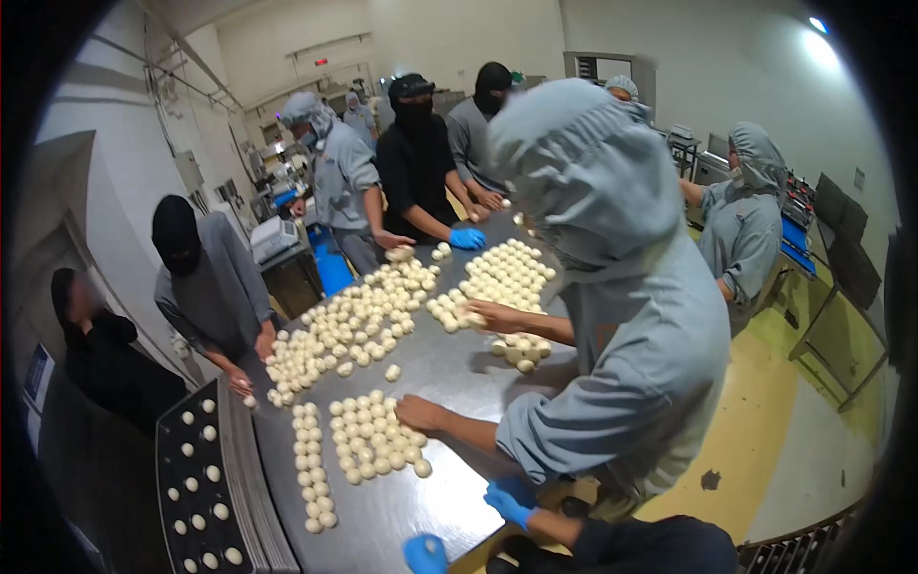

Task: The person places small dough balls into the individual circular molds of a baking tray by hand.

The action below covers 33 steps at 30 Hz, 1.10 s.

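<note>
Blue L hand [422,557]: pale ball [430,546] against it; can't tell finger grip.
R hand [510,503]: nr table [382,502] edge; fingers, can't tell.

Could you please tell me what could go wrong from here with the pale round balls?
Many pale, round, dough-like balls sit packed in blocks on the shiny grey metal table, so they may stick together. A co-worker's bare hand is beside one block and might push it out of line. Others sit apart on the flat black tray; they could roll if it tilts.
</note>
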{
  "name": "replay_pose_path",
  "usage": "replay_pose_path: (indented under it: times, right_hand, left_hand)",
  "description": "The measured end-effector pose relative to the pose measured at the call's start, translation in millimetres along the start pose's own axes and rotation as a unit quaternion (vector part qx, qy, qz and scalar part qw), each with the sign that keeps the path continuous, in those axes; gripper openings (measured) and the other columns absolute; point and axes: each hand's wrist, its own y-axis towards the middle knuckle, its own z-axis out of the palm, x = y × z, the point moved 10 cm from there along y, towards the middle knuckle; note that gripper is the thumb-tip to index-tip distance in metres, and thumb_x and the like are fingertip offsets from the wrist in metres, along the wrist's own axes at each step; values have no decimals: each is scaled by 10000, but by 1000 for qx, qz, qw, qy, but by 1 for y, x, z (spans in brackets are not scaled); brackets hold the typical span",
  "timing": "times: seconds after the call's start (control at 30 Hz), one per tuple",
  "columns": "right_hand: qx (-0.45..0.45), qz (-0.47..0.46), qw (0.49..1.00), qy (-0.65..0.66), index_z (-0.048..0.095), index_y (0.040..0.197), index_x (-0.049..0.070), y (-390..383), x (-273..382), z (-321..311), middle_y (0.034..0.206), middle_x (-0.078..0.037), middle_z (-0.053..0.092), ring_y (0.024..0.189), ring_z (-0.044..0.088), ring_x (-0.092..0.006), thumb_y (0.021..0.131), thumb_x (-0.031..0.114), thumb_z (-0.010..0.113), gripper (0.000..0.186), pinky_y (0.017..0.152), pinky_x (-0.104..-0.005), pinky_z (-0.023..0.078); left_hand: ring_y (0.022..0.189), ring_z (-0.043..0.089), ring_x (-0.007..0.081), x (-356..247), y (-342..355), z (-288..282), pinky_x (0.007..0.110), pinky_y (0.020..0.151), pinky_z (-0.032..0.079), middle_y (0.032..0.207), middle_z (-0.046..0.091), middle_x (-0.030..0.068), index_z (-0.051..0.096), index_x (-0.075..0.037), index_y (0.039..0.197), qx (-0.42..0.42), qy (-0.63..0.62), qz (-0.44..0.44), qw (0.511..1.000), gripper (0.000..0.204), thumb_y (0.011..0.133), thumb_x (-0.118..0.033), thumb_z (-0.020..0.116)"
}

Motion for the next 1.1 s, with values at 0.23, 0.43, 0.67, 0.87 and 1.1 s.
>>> replay_pose_path:
  times: [0.23,0.43,0.67,0.87,1.1]
  right_hand:
    - [15,83,995,-61,691,759,112,90,53,-48,774,-107,665,772,635,-332,848,287,634,204,718,-465,483]
    - [64,31,997,5,662,662,119,22,74,-36,717,-133,637,745,618,-332,829,208,651,189,672,-473,454]
    - [158,95,972,-146,733,782,132,73,45,-39,838,-114,685,835,647,-339,820,249,656,145,754,-488,479]
    - [51,94,994,-15,716,705,90,73,66,5,752,-200,648,774,632,-391,798,201,650,159,751,-470,496]
    - [68,20,996,-46,641,609,77,25,44,-27,635,-170,612,670,620,-383,748,145,645,155,648,-489,488]
  left_hand:
    - [806,622,334,-7,35,22,467,795,447,794,679,120,708,-85,771,-41,44,23,998,234,726,-294,804]
    - [778,624,316,39,-41,33,451,760,449,756,670,111,706,-94,755,48,24,-3,999,222,738,-300,786]
    - [752,627,333,26,8,-18,457,741,460,719,661,109,729,-122,751,-29,71,-70,995,184,712,-291,791]
    - [775,636,314,19,11,42,498,904,427,782,678,106,741,-178,763,-40,49,53,997,100,743,-273,766]
    - [794,613,320,22,-28,15,440,791,455,731,654,107,713,-169,709,0,-23,7,1000,83,711,-227,772]
